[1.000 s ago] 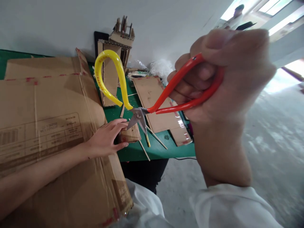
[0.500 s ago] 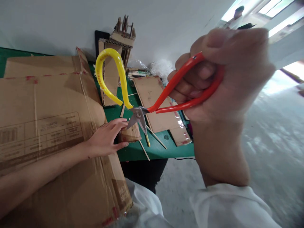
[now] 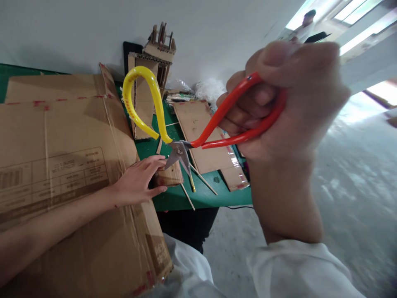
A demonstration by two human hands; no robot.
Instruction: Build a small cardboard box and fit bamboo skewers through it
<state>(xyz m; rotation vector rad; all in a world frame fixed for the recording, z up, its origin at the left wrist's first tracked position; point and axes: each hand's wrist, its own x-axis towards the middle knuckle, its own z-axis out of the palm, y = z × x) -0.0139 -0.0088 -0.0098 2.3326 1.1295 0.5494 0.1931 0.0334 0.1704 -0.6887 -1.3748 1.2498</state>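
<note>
My right hand [image 3: 285, 99] is closed around the red handle of a pair of scissors [image 3: 179, 150]. The other handle, coated in yellow, is free and points up to the left. The blades are spread and aim downward, with one tip against or just over a small cardboard box [image 3: 170, 174]. My left hand [image 3: 139, 180] grips that box from its left side, thumb at the near edge and fingers on top. Its far left part is hidden by my fingers. Under my left forearm lies a large printed cardboard sheet [image 3: 62, 128].
On the green table [image 3: 204, 201] lie thin wooden sticks [image 3: 187, 197] and a flat cardboard piece [image 3: 198, 128]. A cardboard structure [image 3: 144, 95] stands near the wall, beside white stringy material [image 3: 211, 89]. Another person [image 3: 305, 27] is in the far right background.
My right hand and the scissors have shifted slightly left, the red handle also a little lower. My left hand and the small box stay in place.
</note>
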